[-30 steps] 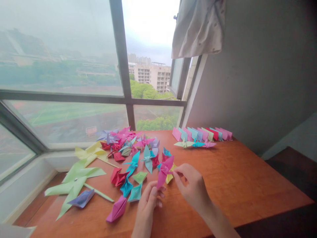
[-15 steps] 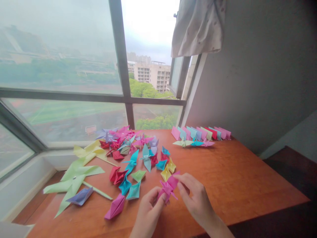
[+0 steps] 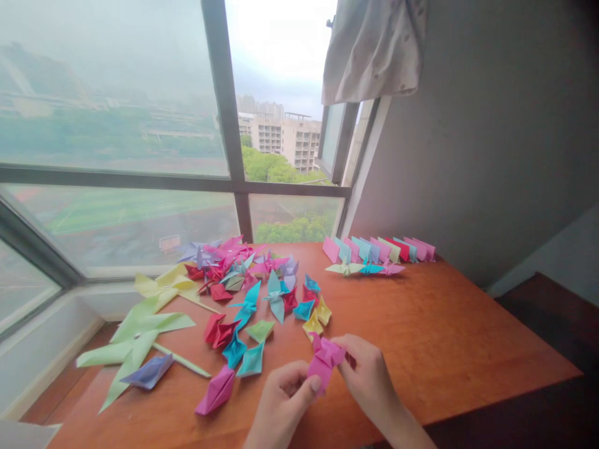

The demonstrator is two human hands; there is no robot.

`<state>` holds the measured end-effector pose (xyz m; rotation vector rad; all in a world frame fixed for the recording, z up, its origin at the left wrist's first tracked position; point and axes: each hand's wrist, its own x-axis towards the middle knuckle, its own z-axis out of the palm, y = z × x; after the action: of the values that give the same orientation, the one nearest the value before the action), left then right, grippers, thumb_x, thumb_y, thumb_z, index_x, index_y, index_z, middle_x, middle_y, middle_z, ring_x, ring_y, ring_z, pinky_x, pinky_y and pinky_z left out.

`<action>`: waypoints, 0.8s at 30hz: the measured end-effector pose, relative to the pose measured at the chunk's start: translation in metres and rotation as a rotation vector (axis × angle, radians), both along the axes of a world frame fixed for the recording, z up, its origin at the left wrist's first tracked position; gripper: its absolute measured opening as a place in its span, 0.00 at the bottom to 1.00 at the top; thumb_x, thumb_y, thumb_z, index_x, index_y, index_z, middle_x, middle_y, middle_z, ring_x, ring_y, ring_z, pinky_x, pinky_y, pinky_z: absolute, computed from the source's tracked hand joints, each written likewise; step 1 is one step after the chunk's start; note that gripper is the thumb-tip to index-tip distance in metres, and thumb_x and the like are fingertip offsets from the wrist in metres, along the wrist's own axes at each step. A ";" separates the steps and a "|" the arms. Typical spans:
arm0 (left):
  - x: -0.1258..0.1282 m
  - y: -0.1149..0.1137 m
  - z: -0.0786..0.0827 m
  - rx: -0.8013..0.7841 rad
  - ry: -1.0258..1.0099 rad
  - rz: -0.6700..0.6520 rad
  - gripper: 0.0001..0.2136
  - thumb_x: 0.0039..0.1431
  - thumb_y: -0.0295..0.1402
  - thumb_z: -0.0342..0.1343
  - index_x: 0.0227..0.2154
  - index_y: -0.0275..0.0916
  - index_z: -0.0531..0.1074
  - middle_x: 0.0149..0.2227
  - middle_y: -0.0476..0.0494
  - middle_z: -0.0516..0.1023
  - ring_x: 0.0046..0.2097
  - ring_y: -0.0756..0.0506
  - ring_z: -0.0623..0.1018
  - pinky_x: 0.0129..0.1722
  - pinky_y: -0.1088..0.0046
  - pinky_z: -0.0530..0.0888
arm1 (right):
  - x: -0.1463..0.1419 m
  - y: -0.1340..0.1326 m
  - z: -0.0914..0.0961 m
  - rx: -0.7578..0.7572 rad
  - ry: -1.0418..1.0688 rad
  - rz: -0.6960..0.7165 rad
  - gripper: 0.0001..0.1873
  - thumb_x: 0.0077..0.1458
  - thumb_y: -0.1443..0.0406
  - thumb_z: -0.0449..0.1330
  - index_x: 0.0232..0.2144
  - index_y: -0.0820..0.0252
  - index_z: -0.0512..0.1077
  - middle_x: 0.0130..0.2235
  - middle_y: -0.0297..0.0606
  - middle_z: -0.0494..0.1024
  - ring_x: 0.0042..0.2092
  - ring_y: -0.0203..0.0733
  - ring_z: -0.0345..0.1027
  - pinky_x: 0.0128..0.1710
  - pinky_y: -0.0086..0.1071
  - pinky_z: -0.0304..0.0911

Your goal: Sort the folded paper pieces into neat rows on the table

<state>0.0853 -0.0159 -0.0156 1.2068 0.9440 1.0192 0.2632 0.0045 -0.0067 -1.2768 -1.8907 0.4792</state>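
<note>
I seem to be shaping a pink origami crane (image 3: 324, 362), held above the tabletop (image 3: 449, 337) toward its near edge: my left hand (image 3: 286, 398) pinches its lower part under the thumb, and my right hand (image 3: 367, 373) pinches its right side narrowly. I judge the next move calls for a light pull that won't tear the folds. The yellow folded papers (image 3: 322, 310) just beyond leave little room; toward the left edge lies a green pinwheel (image 3: 138, 337), and folded cards (image 3: 397, 249) line the far right corner.

Wooden table (image 3: 449, 337), grey-framed window (image 3: 238, 186), pale curtain (image 3: 374, 56), shadowed grey wall (image 3: 486, 131)
</note>
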 end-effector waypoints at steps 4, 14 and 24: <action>-0.002 0.000 -0.001 -0.019 -0.003 0.020 0.21 0.53 0.50 0.61 0.24 0.34 0.76 0.23 0.46 0.73 0.28 0.49 0.68 0.29 0.77 0.64 | -0.004 -0.001 0.002 -0.095 0.112 -0.004 0.11 0.61 0.63 0.56 0.32 0.58 0.77 0.30 0.35 0.78 0.29 0.36 0.69 0.30 0.26 0.59; -0.002 -0.005 0.010 0.031 -0.097 -0.083 0.17 0.52 0.47 0.63 0.25 0.35 0.80 0.27 0.43 0.77 0.31 0.47 0.71 0.34 0.74 0.67 | -0.006 -0.001 -0.009 -0.188 0.127 -0.046 0.08 0.55 0.65 0.57 0.28 0.59 0.76 0.27 0.33 0.78 0.30 0.37 0.70 0.30 0.27 0.59; 0.002 0.000 0.001 -0.020 0.019 0.047 0.17 0.52 0.46 0.63 0.25 0.35 0.79 0.25 0.44 0.77 0.29 0.48 0.71 0.30 0.76 0.67 | 0.011 -0.003 0.006 -0.220 0.052 0.035 0.14 0.57 0.66 0.56 0.47 0.58 0.72 0.37 0.37 0.78 0.35 0.38 0.71 0.36 0.29 0.65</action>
<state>0.0878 -0.0156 -0.0146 1.1843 0.9989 1.0354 0.2744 0.0014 -0.0003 -1.3595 -1.8587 0.7483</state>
